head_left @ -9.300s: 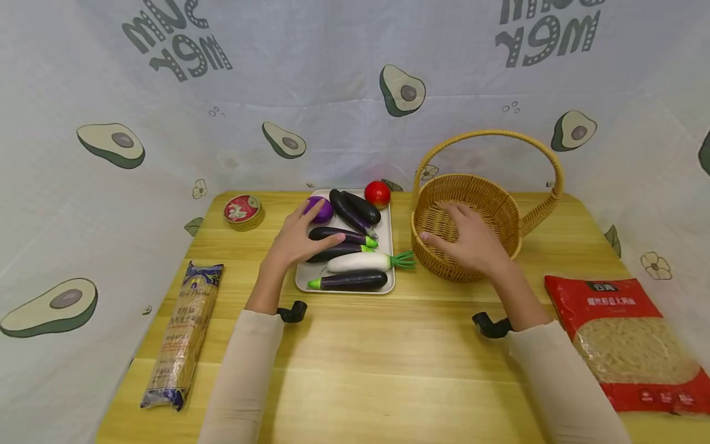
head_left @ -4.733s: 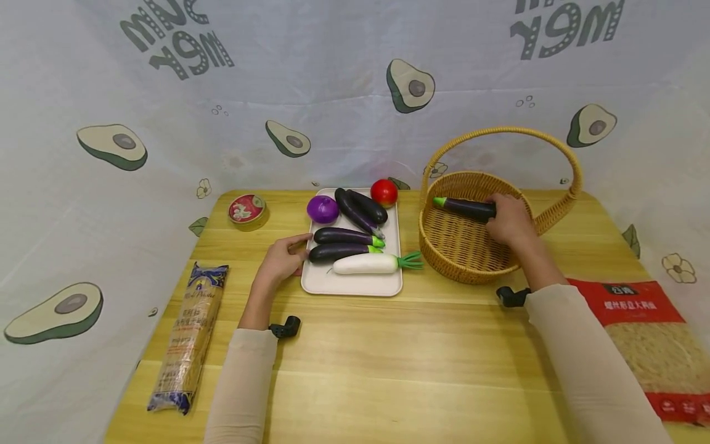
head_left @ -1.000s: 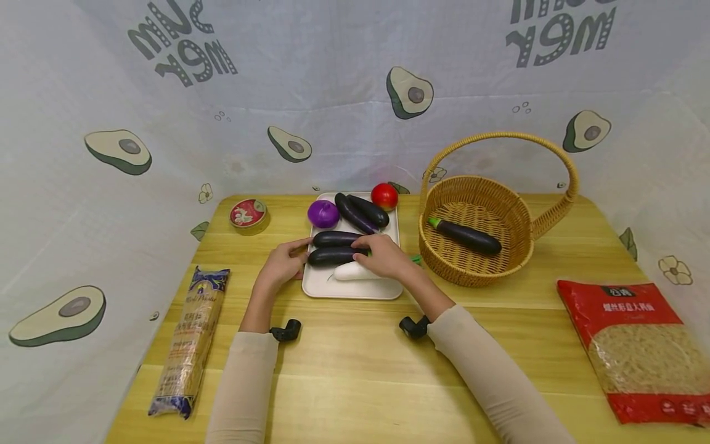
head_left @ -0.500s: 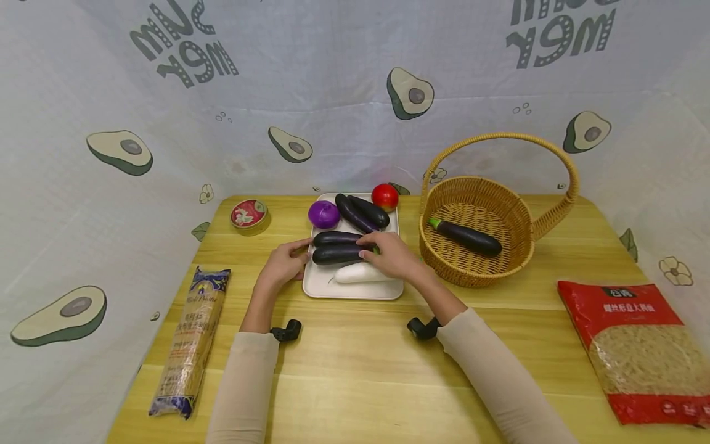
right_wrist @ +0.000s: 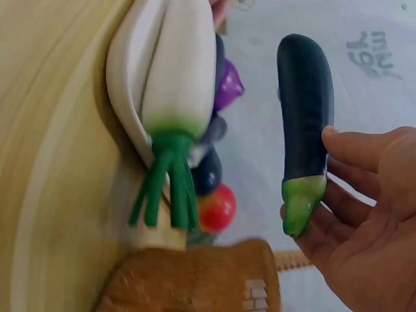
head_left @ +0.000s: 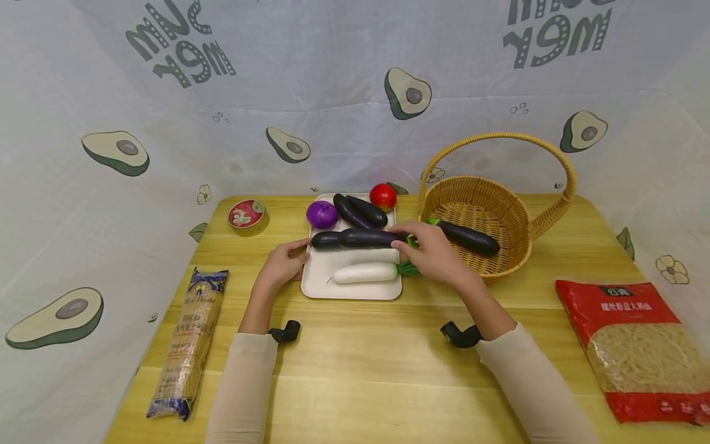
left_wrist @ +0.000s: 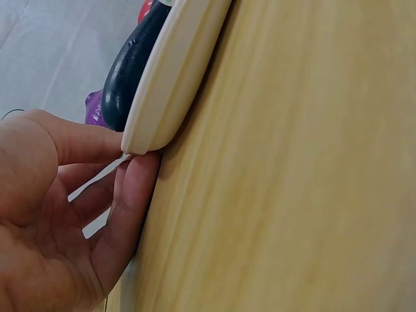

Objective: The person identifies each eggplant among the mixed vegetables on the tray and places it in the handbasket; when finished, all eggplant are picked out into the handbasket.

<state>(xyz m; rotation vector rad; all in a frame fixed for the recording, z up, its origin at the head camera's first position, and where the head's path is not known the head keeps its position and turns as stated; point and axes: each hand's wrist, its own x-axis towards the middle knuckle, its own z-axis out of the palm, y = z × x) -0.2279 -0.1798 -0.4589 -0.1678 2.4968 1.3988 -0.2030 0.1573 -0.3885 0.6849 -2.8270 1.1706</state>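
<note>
A dark purple eggplant (head_left: 366, 238) with a green stem end is gripped near that end by my right hand (head_left: 429, 250). In the right wrist view the held eggplant (right_wrist: 305, 110) is lifted clear of the tray. At the tray's left edge my left hand (head_left: 281, 264) pinches the rim of the white tray (left_wrist: 179, 71), thumb on top and fingers beneath. Still on the tray are another eggplant (head_left: 324, 240), a white radish (head_left: 363, 272) with green leaves, two dark eggplants (head_left: 366, 211) at the back, a purple onion (head_left: 322, 214) and a red tomato (head_left: 383, 197).
To the tray's right stands a wicker basket (head_left: 521, 259) with a tall handle; one eggplant (head_left: 471, 238) lies inside. A round tin (head_left: 247, 217) and a spaghetti pack (head_left: 188, 345) are on the left. A red pasta bag (head_left: 632, 351) lies at the right.
One eggplant went from the tray into the basket earlier. Since half a second ago, my right hand has lifted another eggplant and moved right with it. My left hand stays at the tray.
</note>
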